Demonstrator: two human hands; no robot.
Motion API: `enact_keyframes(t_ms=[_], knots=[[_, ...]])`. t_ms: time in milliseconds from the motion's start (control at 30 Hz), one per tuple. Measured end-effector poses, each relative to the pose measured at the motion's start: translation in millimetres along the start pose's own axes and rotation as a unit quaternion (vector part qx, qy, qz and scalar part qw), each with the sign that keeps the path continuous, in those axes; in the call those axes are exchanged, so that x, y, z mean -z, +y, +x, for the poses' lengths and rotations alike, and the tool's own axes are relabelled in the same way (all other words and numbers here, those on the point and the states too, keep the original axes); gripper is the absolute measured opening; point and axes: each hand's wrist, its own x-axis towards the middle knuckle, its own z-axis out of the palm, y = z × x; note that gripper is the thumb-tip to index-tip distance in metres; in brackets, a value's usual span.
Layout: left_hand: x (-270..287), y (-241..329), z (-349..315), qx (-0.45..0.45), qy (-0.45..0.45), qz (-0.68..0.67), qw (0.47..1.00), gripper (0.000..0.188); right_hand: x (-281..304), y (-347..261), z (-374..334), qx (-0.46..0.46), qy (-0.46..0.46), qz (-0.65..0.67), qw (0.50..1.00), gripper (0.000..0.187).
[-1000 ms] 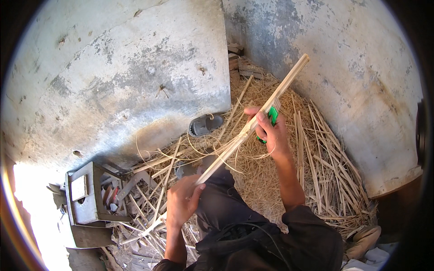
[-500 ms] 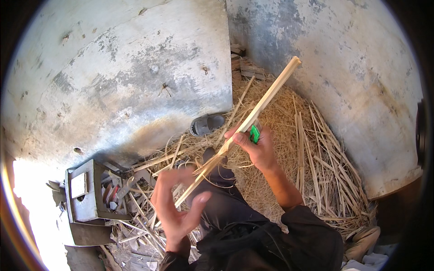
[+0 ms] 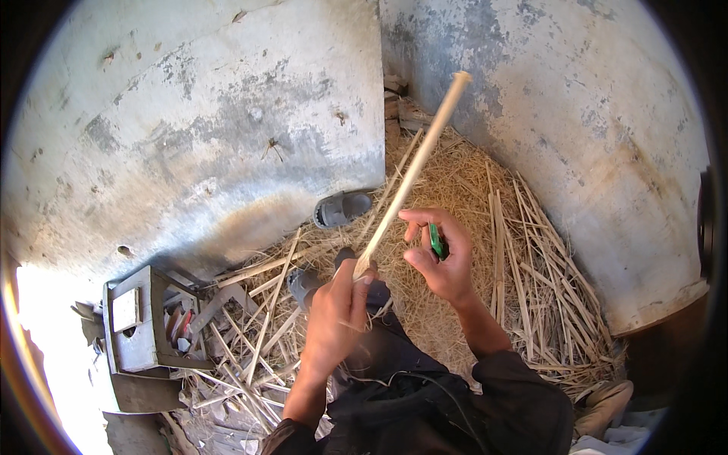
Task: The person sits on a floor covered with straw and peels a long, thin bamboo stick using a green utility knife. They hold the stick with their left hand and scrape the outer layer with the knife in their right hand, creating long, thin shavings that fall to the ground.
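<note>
A long pale wooden stick [image 3: 419, 164] slants up and to the right in front of me. My left hand [image 3: 334, 317] is closed around its lower end, where frayed peelings hang. Just right of the stick is my right hand [image 3: 446, 262], thumb and forefinger parted and off the wood. In its curled fingers sits a small green object [image 3: 436, 240], perhaps a cutter's handle; most of it is hidden. My dark-trousered leg shows below the left hand.
Curly shavings [image 3: 455, 182] cover the floor. Split sticks [image 3: 546, 280] are heaped on the right, with more scattered at left beside a battered metal box [image 3: 142, 345]. A grey slipper [image 3: 343, 209] lies by the whitewashed wall [image 3: 227, 114].
My left hand, open beside the stick before, is now closed on its lower end. The right fingers have come off the wood while keeping the green object. The stick's top has swung left and up.
</note>
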Motion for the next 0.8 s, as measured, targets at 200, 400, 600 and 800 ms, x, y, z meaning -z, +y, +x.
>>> enact_keyframes(t_ms=[200, 400, 600, 800], knots=[[-8, -2, -12, -0.017, 0.032, 0.071, 0.997, 0.030, 8, 5, -14, 0.040, -0.061, -0.143, 0.987, 0.035], [-12, 3, -15, -0.039, 0.029, 0.128, 0.991, 0.035, 0, -7, -12, 0.105, -0.072, -0.233, 0.964, 0.036], [-9, 10, -16, -0.027, 0.045, 0.095, 0.994, 0.035, 3, -9, -10, 0.121, -0.056, -0.251, 0.959, 0.036], [-2, 24, -15, 0.018, 0.071, 0.023, 0.997, 0.039, 4, -1, -14, 0.128, -0.027, -0.233, 0.964, 0.038]])
